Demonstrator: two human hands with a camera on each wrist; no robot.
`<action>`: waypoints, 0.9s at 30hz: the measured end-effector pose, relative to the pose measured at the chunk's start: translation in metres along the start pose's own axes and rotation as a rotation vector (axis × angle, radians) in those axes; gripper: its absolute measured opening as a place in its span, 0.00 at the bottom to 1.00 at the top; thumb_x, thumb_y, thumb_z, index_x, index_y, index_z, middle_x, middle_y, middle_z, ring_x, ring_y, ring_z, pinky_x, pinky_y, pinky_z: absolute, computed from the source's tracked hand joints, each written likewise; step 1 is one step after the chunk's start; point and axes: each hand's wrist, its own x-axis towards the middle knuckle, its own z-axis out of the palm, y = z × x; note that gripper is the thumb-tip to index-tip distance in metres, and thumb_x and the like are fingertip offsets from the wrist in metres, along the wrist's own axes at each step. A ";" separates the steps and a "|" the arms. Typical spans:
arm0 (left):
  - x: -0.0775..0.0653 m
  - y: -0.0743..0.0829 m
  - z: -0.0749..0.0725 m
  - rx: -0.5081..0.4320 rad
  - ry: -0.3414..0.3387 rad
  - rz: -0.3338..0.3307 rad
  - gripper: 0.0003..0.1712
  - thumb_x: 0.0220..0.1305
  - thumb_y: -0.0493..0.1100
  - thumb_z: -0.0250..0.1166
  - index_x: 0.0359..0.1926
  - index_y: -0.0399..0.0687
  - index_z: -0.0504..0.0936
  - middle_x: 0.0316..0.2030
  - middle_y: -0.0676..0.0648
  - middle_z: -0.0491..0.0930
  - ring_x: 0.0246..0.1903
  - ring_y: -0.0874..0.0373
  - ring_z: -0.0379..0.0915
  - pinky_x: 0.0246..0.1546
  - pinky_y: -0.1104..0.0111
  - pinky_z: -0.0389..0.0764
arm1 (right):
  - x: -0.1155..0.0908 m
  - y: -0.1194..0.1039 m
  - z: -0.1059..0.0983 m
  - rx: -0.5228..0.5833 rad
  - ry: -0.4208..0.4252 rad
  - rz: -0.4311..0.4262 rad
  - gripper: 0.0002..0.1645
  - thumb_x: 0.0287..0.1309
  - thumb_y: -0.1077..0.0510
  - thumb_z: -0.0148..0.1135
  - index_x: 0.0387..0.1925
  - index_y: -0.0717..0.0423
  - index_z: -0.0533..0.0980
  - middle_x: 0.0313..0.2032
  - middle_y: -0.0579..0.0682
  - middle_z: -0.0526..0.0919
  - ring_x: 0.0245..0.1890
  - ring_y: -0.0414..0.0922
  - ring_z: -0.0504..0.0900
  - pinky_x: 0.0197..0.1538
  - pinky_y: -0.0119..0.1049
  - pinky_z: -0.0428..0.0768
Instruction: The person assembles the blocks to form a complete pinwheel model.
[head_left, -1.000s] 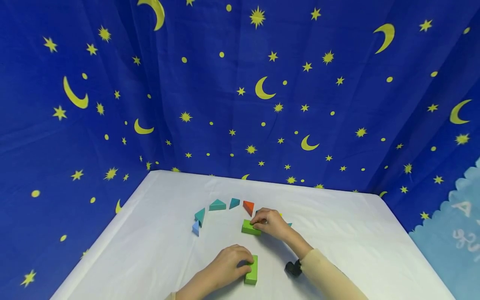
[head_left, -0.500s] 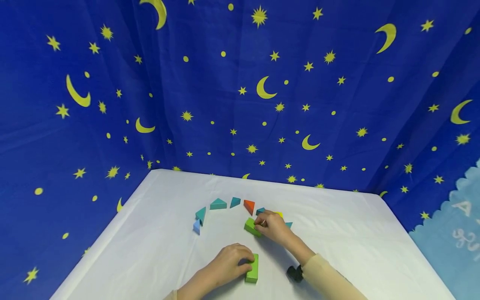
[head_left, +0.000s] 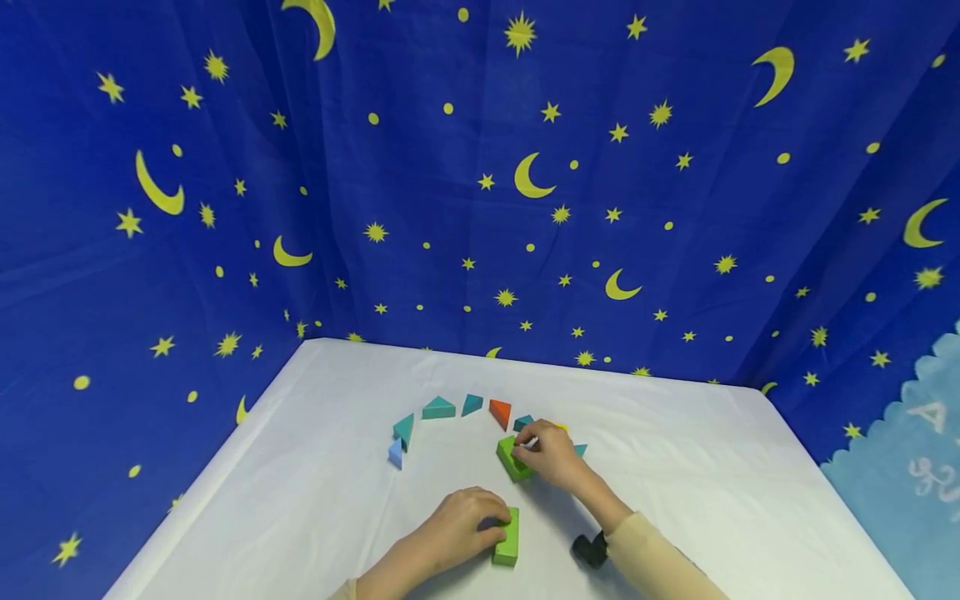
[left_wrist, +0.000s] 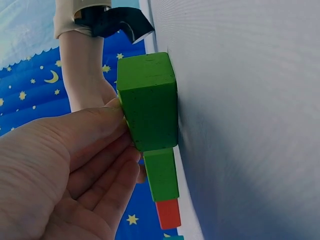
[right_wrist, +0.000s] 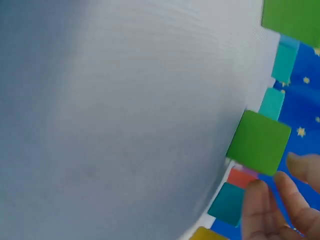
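Two green rectangular blocks lie on the white table. My left hand [head_left: 461, 525] grips the nearer block [head_left: 507, 542] from its left side, fingers at its far part and thumb nearer me. In the left wrist view that thumb lies against the block's side. Farther forward, my right hand [head_left: 553, 457] holds the other green block [head_left: 508, 458] at its right edge, with bent fingers. This block lies at a slant, one end toward the red triangular block [head_left: 500, 413]. In the right wrist view the fingertips are right by the green block's [right_wrist: 259, 142] edge.
Beyond the hands, triangular blocks form an arc: light blue [head_left: 396, 454], teal [head_left: 439, 408], dark teal [head_left: 472, 405], blue [head_left: 523, 423] and a partly hidden yellow piece [head_left: 562, 427]. A black device [head_left: 589, 550] sits at the right wrist. Blue star-patterned cloth [head_left: 480, 250] surrounds the table.
The farther green block has turned from lying crosswise to a slant pointing away from me, shifting slightly right with my right hand. My left hand and its block hold almost still.
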 end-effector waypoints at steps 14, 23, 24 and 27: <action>0.001 0.000 0.000 -0.002 -0.001 0.003 0.09 0.57 0.41 0.69 0.39 0.47 0.86 0.41 0.54 0.83 0.45 0.64 0.76 0.49 0.73 0.75 | 0.012 0.018 -0.002 0.131 -0.113 0.010 0.18 0.57 0.58 0.65 0.49 0.60 0.79 0.45 0.52 0.80 0.40 0.46 0.80 0.41 0.36 0.80; 0.001 0.000 0.000 -0.020 -0.010 -0.018 0.09 0.57 0.41 0.69 0.40 0.47 0.86 0.41 0.54 0.83 0.45 0.63 0.76 0.49 0.72 0.75 | 0.007 0.006 0.001 0.128 -0.093 0.140 0.15 0.56 0.59 0.66 0.45 0.61 0.79 0.42 0.53 0.81 0.37 0.46 0.79 0.36 0.35 0.80; 0.001 0.000 0.000 -0.021 -0.011 -0.020 0.09 0.57 0.41 0.69 0.40 0.47 0.86 0.41 0.54 0.83 0.45 0.63 0.76 0.49 0.72 0.75 | 0.006 0.004 0.002 0.128 -0.090 0.161 0.15 0.55 0.59 0.66 0.44 0.61 0.79 0.41 0.53 0.81 0.36 0.46 0.79 0.35 0.34 0.80; 0.000 0.000 0.000 -0.023 -0.014 -0.023 0.09 0.57 0.41 0.69 0.40 0.47 0.86 0.41 0.54 0.83 0.45 0.63 0.76 0.49 0.72 0.75 | 0.004 0.001 0.003 0.126 -0.083 0.203 0.15 0.55 0.58 0.66 0.44 0.61 0.79 0.41 0.53 0.81 0.36 0.45 0.79 0.34 0.34 0.80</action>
